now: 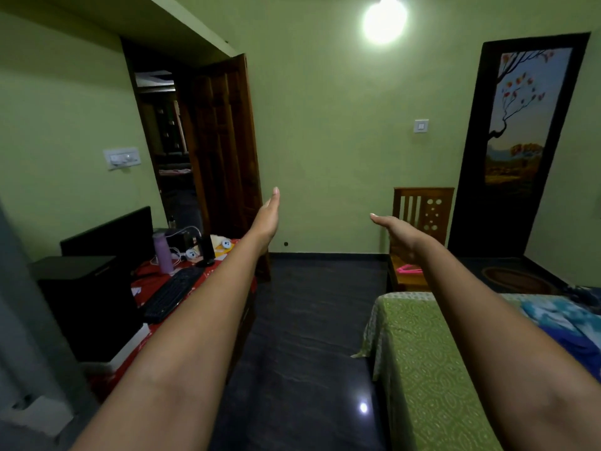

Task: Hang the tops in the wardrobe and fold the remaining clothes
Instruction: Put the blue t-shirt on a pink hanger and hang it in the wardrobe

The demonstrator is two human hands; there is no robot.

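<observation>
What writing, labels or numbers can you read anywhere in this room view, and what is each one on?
No text can be read anywhere in this view.
White marks on the red table cloth: too blurred to tell whether they are letters.
Keyboard keys: too small and dark to read.
Switch plate by the doorway and wall switch: no markings legible.
Purple bottle: no label visible.
Both hands, left hand and right hand, hold nothing.

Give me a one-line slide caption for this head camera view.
Both arms stretched forward, left hand and right hand open and empty, clothes waiting on the green-covered bed.
</observation>
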